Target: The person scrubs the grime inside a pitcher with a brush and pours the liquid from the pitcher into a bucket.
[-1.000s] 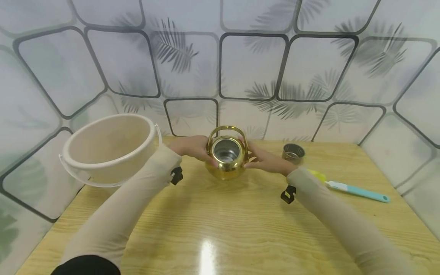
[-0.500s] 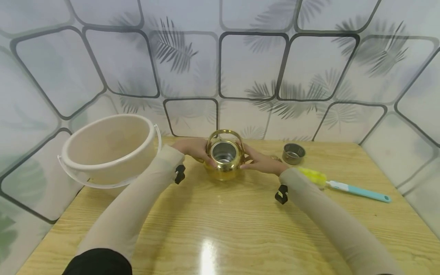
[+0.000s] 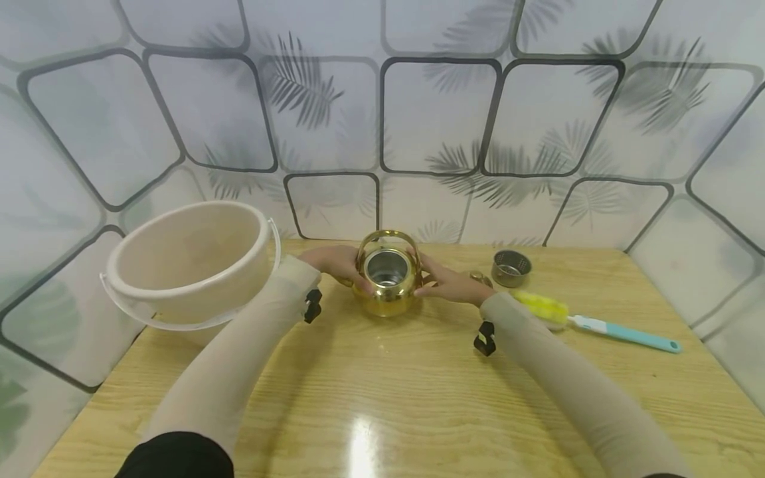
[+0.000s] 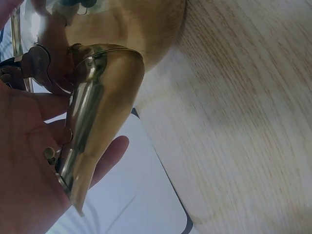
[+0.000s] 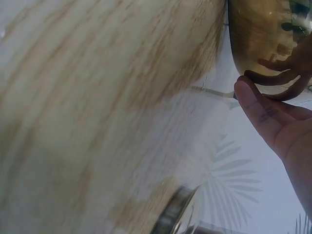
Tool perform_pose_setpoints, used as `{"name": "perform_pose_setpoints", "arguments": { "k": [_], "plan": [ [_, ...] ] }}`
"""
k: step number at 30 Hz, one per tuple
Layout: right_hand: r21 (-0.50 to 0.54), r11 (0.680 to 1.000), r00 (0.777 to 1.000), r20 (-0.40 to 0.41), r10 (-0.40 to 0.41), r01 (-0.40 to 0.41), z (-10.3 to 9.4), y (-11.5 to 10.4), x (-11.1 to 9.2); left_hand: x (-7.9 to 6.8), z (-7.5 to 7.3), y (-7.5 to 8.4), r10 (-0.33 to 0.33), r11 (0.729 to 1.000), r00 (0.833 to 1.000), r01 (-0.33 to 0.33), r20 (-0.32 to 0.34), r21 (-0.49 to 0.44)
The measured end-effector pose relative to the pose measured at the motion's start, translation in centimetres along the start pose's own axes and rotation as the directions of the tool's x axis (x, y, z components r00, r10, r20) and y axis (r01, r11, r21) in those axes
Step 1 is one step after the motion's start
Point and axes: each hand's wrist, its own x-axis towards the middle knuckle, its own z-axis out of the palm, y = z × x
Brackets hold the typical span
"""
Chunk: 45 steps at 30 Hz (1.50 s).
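Note:
A shiny gold kettle (image 3: pixel 385 302) stands near the back of the table, with its mouth uncovered and its hoop handle (image 3: pixel 388 234) upright. The steel-coloured inside shows through the opening. My left hand (image 3: pixel 339 262) holds the kettle from the spout side. In the left wrist view, the spout (image 4: pixel 105 102) lies against the palm, with fingers behind it. From the other side my right hand (image 3: pixel 445 282) grips the round body, thumb toward the front; its thumb and fingers meet the gold wall (image 5: pixel 258 44) in the right wrist view.
A large white bucket (image 3: pixel 179 302) stands at the left. To the right are a perforated metal strainer (image 3: pixel 510 271), a gold lid (image 3: pixel 480 277) partly behind the right wrist, and a brush with a yellow head (image 3: pixel 544 305) and blue handle (image 3: pixel 639 337). A patterned wall (image 3: pixel 439 113) closes the back.
The kettle has shifted slightly left and toward me, with both hands on it. My right forearm has moved left, uncovering the lid and more of the yellow brush head.

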Motion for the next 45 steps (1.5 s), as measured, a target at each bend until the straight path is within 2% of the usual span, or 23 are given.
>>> {"name": "perform_pose_setpoints", "arguments": {
  "k": [11, 15, 21, 25, 28, 30, 32, 34, 36, 38, 41, 42, 45],
  "plan": [
    [-0.005, 1.000, 1.000, 0.010, -0.009, 0.009, 0.1, 0.4, -0.1, 0.0, 0.1, -0.6, 0.057, 0.998, 0.998, -0.057, -0.031, 0.019],
    [-0.027, 1.000, 1.000, 0.008, 0.014, -0.014, 0.0, 0.4, 0.0, 0.0, 0.4, -0.9, 0.037, 0.999, 0.998, -0.037, -0.054, 0.012],
    [-0.043, 0.996, 0.997, 0.008, 0.076, -0.075, 0.0, 0.3, -0.1, -0.2, 0.8, -1.0, -0.030, 0.999, 0.995, 0.033, -0.097, 0.028],
    [-0.042, 0.996, 0.996, 0.010, 0.084, -0.084, 0.0, 0.5, -0.1, -0.6, 0.9, -0.9, -0.058, 0.997, 0.990, 0.063, -0.126, 0.034],
    [-0.049, 0.995, 0.996, 0.008, 0.085, -0.084, -0.1, 0.7, 0.0, -0.9, 1.2, -0.8, -0.054, 0.996, 0.984, 0.065, -0.169, 0.058],
    [-0.053, 0.995, 0.996, 0.003, 0.090, -0.090, -0.1, 0.7, -0.1, -1.1, 1.6, -0.7, -0.038, 0.990, 0.972, 0.068, -0.230, 0.124],
    [-0.063, 0.992, 0.994, -0.010, 0.105, -0.106, -0.1, 0.7, -0.2, -1.4, 2.1, -0.8, -0.013, 0.969, 0.951, 0.088, -0.310, 0.230],
    [-0.080, 0.990, 0.993, -0.029, 0.117, -0.119, -0.2, 0.5, -0.4, -1.6, 2.8, -0.8, 0.019, 0.934, 0.919, 0.124, -0.395, 0.334],
    [-0.104, 0.987, 0.992, -0.050, 0.119, -0.124, -0.2, 0.2, -0.6, -1.8, 3.6, -0.8, 0.043, 0.901, 0.879, 0.170, -0.475, 0.398],
    [-0.138, 0.982, 0.990, -0.075, 0.119, -0.129, -0.1, -0.1, -0.7, -2.1, 4.5, -0.9, 0.079, 0.882, 0.833, 0.198, -0.548, 0.428],
    [-0.195, 0.970, 0.985, -0.122, 0.120, -0.143, 0.1, -0.8, -1.0, -2.5, 5.8, -0.7, 0.148, 0.881, 0.743, 0.201, -0.653, 0.429],
    [-0.213, 0.964, 0.981, -0.145, 0.131, -0.160, 0.2, -1.0, -1.2, -2.6, 6.2, -0.6, 0.174, 0.882, 0.706, 0.198, -0.686, 0.428],
    [-0.280, 0.935, 0.962, -0.221, 0.157, -0.217, 0.7, -2.0, -1.8, -2.9, 7.3, -0.1, 0.237, 0.901, 0.579, 0.170, -0.780, 0.400]
  ]
}}
